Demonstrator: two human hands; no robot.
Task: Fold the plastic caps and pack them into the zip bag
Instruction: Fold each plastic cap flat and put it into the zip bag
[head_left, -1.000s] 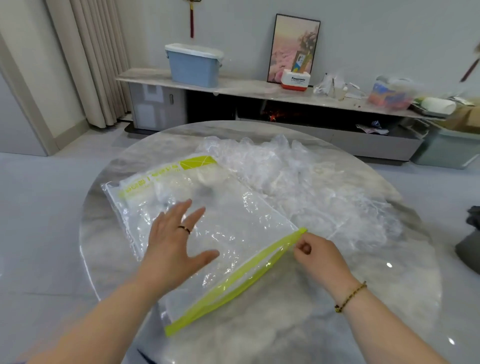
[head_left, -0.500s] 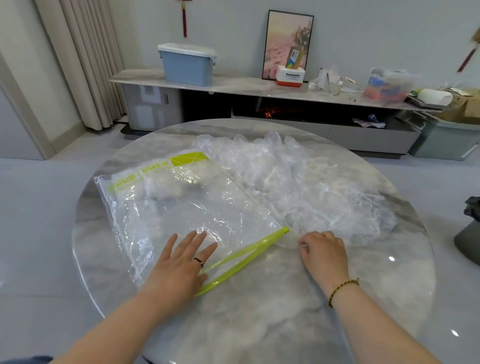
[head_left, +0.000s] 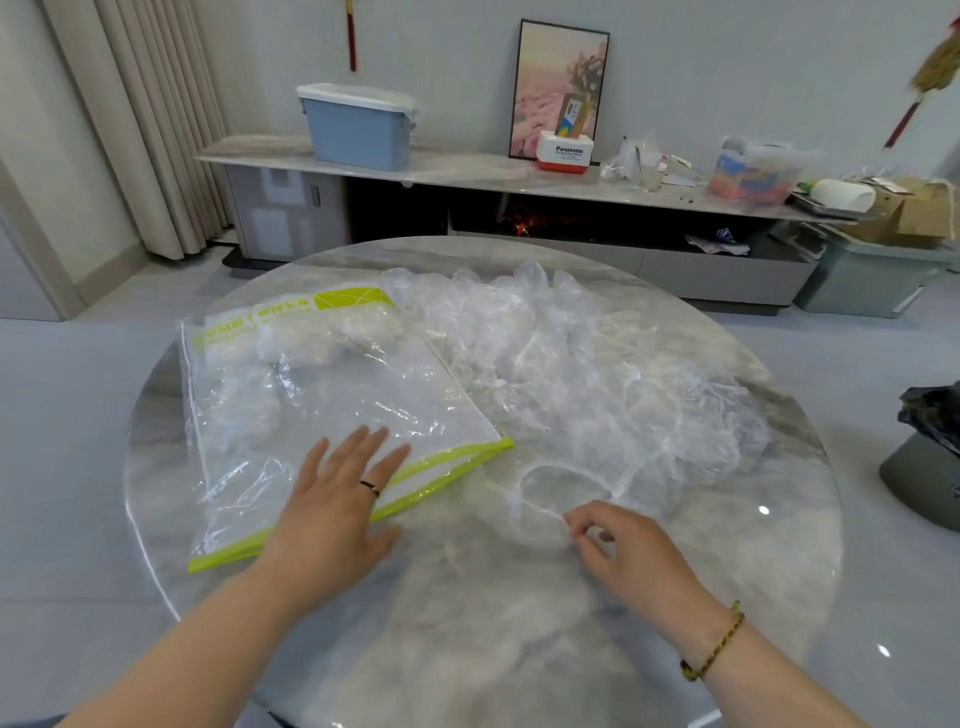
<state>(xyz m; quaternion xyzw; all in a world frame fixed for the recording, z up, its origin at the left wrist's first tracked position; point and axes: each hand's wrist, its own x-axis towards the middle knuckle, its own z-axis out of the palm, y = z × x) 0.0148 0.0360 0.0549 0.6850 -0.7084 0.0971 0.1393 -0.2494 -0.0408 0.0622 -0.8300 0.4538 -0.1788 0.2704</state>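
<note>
While pinching the thin rim of one plastic cap (head_left: 558, 480) between thumb and curled fingers (head_left: 582, 519), holds it with the right hand (head_left: 631, 553) low over the near middle of the counter (head_left: 467, 634), just right of the bag's mouth. Presses down with the left hand (head_left: 337, 499), its fingers straight, spread and grasping nothing, on the near right part of the zip bag (head_left: 311, 405), palm across the green zip strip (head_left: 447, 465). Pins it flat, left of centre, with what look like a few caps bunched at its far end. Leaves the loose pile of caps (head_left: 597, 364) sprawled right and far, touching the bag's right edge and the pinched cap. Risks dragging neighbours along, given clinging film and overlapping rims. Could lose the pinch or tear the film if tugged hard. Might let the bag skate on the glossy top once the palm lifts. Would block packing with the palm over the mouth.
</note>
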